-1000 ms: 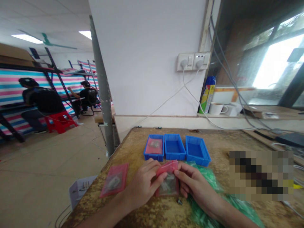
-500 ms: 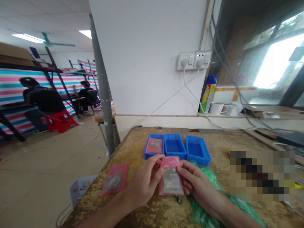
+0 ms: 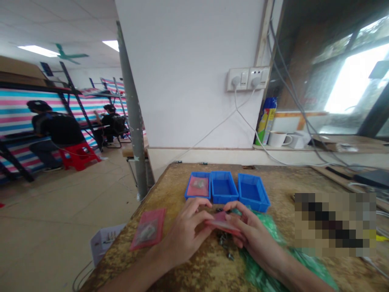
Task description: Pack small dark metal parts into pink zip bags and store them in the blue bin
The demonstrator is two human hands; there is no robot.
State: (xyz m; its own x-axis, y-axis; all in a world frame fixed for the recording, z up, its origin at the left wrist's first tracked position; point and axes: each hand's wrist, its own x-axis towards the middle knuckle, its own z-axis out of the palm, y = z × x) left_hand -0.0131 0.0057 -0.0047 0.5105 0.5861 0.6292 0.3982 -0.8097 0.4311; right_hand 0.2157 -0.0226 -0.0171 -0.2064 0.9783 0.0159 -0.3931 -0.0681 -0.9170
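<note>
Between my two hands is a pink plastic bag [image 3: 223,223], seen nearly edge-on. My left hand [image 3: 190,227] pinches its left end between thumb and fingers. On its right end, my right hand [image 3: 247,225] grips with thumb and fingers. Small dark metal screws [image 3: 224,241] lie loose on the table under the bag. Left of my hands, a second pink bag [image 3: 148,229] with pale metal parts inside lies flat. A third pink bag [image 3: 198,186] rests in the left blue tray [image 3: 197,174].
A middle blue tray [image 3: 224,186] and a right blue tray [image 3: 253,192] stand behind my hands. Green plastic wrap [image 3: 267,267] lies under my right forearm. The wooden table [image 3: 173,184] ends at its left edge. Two people [image 3: 57,125] sit far left.
The pink bag has tipped from facing me to nearly edge-on between my hands. Loose screws under it now show. The trays and other bags have stayed put.
</note>
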